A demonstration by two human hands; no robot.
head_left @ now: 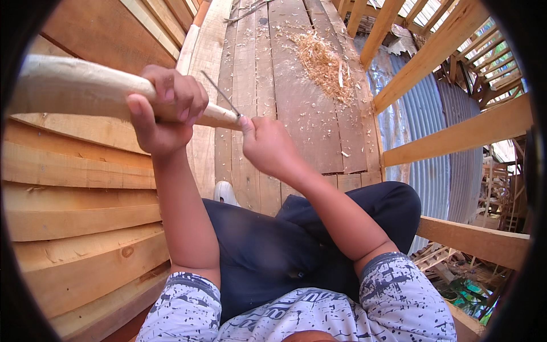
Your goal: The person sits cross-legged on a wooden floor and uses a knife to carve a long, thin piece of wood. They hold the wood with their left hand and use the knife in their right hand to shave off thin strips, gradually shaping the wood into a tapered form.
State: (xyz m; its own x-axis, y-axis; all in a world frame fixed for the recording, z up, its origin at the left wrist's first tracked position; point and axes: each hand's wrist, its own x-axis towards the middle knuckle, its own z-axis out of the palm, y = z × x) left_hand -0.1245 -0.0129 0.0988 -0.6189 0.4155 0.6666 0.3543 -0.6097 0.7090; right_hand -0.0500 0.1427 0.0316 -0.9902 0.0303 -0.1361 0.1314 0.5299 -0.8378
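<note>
A pale, smooth wooden pole (68, 85) runs in from the left and narrows to a thinner end at the middle. My left hand (171, 108) is closed around it, fingers over the top and thumb on the near side. At the thin end, my right hand (270, 145) is closed, its thumb up against the wood. From that thumb a thin, straight metal tool (221, 93), dark and narrow, slants up to the left across the pole's end. Its handle is hidden in my right fist, and its exact kind is unclear.
Curly wood shavings (325, 65) lie heaped on the plank floor (245, 154). Stacked boards (80, 211) rise along my left. A wooden railing (456, 134) borders the right, with corrugated metal sheets (433, 159) beyond it. My bent leg (376, 211) is below my right forearm.
</note>
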